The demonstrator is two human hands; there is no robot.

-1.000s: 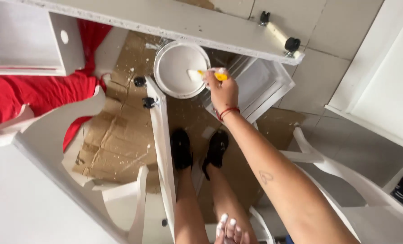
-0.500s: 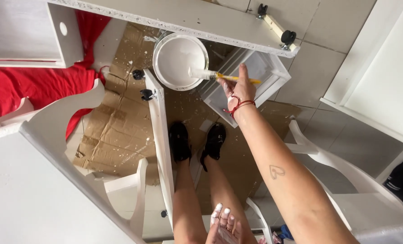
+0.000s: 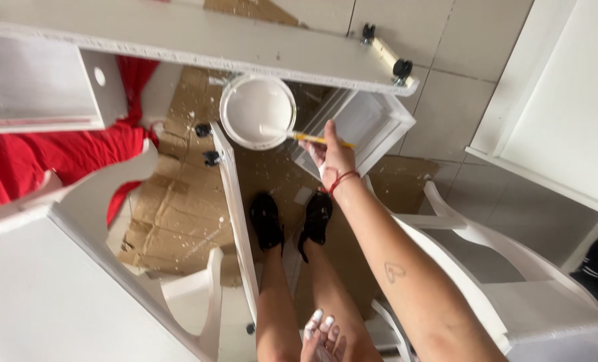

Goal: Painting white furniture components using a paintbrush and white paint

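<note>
Gripping: right hand, fingers closed round yellow-handled paintbrush
Brush tip: dipped over the rim into round paint bucket
Bucket contents: white paint, nearly full, bucket standing on cardboard spattered white
Left hand: low on the thigh, fingers loosely spread, paint on the tips, holding nothing
Beside bucket: white drawer, lying on the tiles, interior bare
Around: white furniture panel, red cloth
</note>
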